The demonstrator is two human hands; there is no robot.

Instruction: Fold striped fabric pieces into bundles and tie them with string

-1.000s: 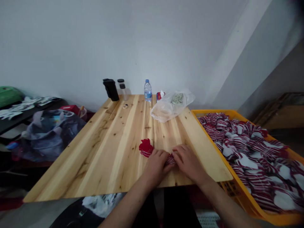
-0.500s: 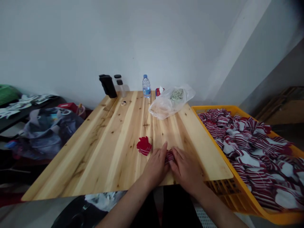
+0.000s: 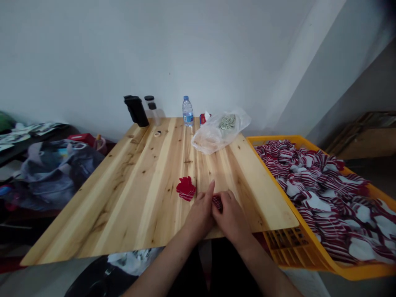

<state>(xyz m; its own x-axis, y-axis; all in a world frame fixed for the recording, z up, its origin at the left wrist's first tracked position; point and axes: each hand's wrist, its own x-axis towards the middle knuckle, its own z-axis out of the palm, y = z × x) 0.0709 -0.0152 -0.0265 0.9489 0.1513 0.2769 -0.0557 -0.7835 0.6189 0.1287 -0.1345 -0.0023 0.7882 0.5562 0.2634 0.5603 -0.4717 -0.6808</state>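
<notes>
Near the front edge of the wooden table [image 3: 139, 198], my left hand [image 3: 201, 214] and my right hand [image 3: 230, 214] meet around a red-and-white striped cloth piece [image 3: 217, 202]. Most of that piece is hidden by the fingers. My right hand's fingers curl over it, while my left hand presses against its left side with one finger pointing up. Just left of my hands lies a small red folded cloth piece [image 3: 186, 188] with pointed ends, touched by neither hand.
At the right, a yellow crate [image 3: 329, 264] holds many striped cloth pieces. A plastic bag [image 3: 210, 138], water bottle [image 3: 187, 112], black cup [image 3: 136, 111] and tape roll [image 3: 157, 134] stand or lie toward the table's back. A grey bag [image 3: 52, 165] is at left.
My hands have come closer together, and the striped piece shows less between them. The whole view has shifted slightly.
</notes>
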